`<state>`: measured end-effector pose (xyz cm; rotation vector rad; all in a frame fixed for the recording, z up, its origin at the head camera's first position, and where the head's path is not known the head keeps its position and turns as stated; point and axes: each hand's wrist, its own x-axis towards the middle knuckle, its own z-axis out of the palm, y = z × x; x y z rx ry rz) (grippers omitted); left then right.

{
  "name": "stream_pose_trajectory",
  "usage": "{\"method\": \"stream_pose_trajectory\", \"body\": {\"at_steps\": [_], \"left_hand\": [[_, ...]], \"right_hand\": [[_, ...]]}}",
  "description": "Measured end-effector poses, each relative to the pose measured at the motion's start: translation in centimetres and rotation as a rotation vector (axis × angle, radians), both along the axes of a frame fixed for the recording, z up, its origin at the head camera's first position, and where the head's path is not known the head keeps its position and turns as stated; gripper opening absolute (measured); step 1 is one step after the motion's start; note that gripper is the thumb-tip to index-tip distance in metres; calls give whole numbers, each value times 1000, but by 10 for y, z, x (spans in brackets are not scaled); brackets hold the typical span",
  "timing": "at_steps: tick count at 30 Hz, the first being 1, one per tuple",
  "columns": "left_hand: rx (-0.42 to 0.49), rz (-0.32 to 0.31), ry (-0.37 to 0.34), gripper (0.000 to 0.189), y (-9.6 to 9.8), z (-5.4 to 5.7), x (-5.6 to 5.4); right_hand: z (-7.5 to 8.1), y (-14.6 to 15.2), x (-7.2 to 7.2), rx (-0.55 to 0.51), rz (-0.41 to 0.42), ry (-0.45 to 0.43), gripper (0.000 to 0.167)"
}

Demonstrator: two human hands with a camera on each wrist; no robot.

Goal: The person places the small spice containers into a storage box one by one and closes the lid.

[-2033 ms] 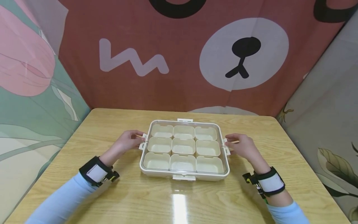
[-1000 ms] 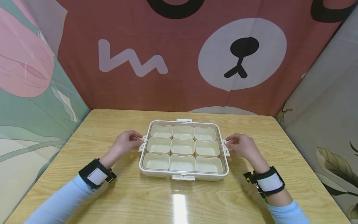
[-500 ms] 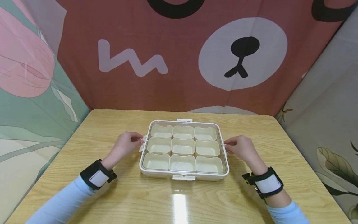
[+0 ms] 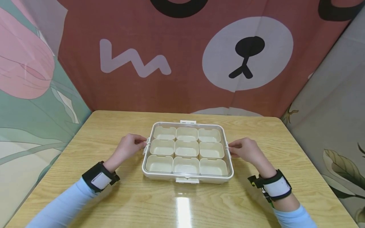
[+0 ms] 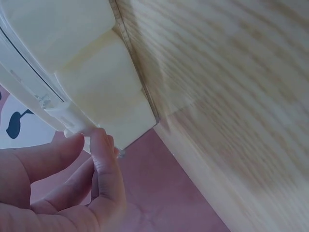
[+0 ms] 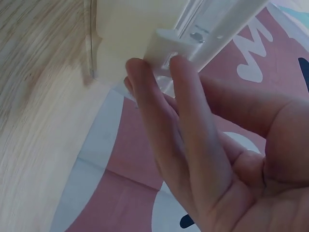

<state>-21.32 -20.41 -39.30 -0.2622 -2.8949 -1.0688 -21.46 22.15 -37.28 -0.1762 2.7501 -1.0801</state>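
A cream storage box stands on the table under a clear lid with a white rim. Through the lid several small cream cups show in rows. At the box's left side my left hand pinches a white latch between thumb and forefinger. On the opposite side my right hand holds the right latch, two fingertips pressed against its flap. The thumb's tip is hidden behind a finger in the right wrist view.
White latches also stick out at the front and the back of the box. The wooden table reaches back to a reddish cloth with a cartoon face. Patterned cloths hang on both sides.
The right latch flap stuck out beside the fingers a second ago; now it is folded down and mostly hidden by my right hand. The left flap has tilted slightly. The box stays put.
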Motion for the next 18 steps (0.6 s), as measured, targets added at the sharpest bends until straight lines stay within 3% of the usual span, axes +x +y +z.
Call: {"method": "stream_pose_trajectory", "body": {"at_steps": [14, 18], "left_hand": [[-10, -20, -12, 19, 1, -1, -3], [-3, -11, -47, 20, 0, -2, -5]], "right_hand": [[2, -2, 1, 72, 10, -25, 42], [2, -1, 0, 72, 6, -28, 43]]}}
